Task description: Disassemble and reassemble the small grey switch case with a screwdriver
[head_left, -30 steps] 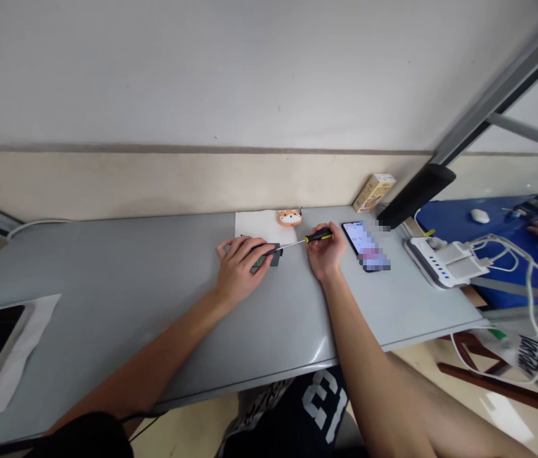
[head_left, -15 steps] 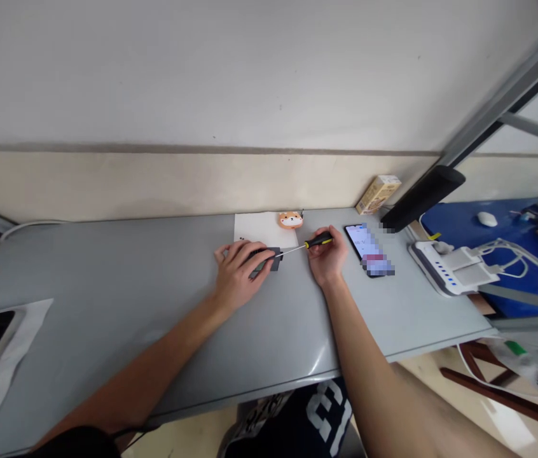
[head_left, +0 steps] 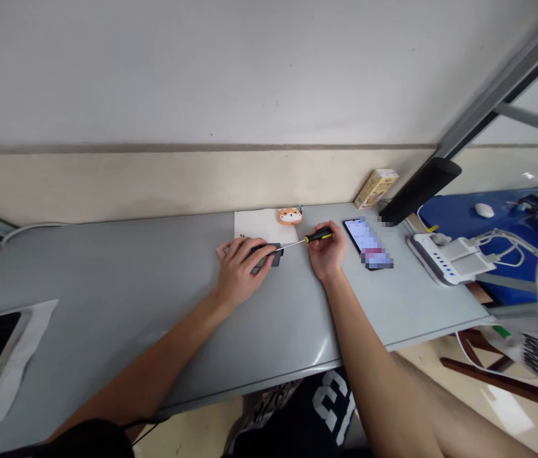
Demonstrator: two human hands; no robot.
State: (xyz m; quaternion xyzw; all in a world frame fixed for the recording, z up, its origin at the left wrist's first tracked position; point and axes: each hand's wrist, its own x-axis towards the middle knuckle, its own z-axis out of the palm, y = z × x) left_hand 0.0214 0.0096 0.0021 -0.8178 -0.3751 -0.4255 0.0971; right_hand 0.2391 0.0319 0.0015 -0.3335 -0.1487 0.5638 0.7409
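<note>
Much open table (head_left: 107,280) lies left of device (head_left: 275,256), screwdriver (head_left: 317,236).

You get soft, even light; your left hand (head_left: 240,268) and right hand (head_left: 327,254) cast faint shadows on the table (head_left: 107,286). Glare marks its near right edge. Borders bend; the far right metal bar (head_left: 502,83) looks smeared.

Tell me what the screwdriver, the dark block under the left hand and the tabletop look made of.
Screwdriver: thin bright shaft, likely steel; black-and-yellow handle, probably plastic or rubber.
Dark block: matte grey-black, maybe plastic or metal; too small to tell.
Tabletop: smooth grey, soft sheen, looks like laminate or painted metal.
</note>
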